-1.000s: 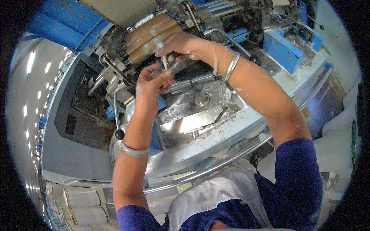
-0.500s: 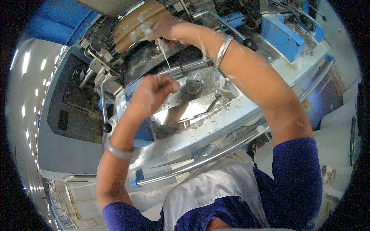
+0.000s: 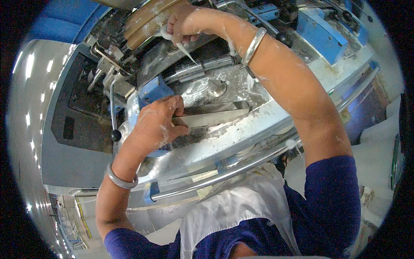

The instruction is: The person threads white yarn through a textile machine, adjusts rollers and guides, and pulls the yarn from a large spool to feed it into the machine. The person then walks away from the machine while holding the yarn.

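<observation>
My left hand (image 3: 158, 122) pinches the left end of a long metal flap (image 3: 217, 114), thumb below and fingers above. The flap is tilted, showing a narrow bright face and a darker upper side. Farther off, my right hand (image 3: 185, 25) is closed around a white fibre strand (image 3: 186, 52), whose thin tail hangs down toward a shiny metal roller (image 3: 194, 72). Part of the strand bulges out beside my fingers. Beyond that hand lies a brown curved cover (image 3: 148, 22). A round metal knob (image 3: 216, 88) stands on the dusty machine bed between the roller and the flap.
A lever with a black ball (image 3: 115, 135) rises left of my left hand; another black ball (image 3: 284, 39) sits beyond my right forearm. A blue housing (image 3: 321, 36) stands at the far right. A steel rail (image 3: 224, 178) runs along the machine's near side.
My left hand has come down and left onto the metal flap, which has tilted from a broad shiny face to a narrow one. My right hand has shifted slightly away with the fibre strand.
</observation>
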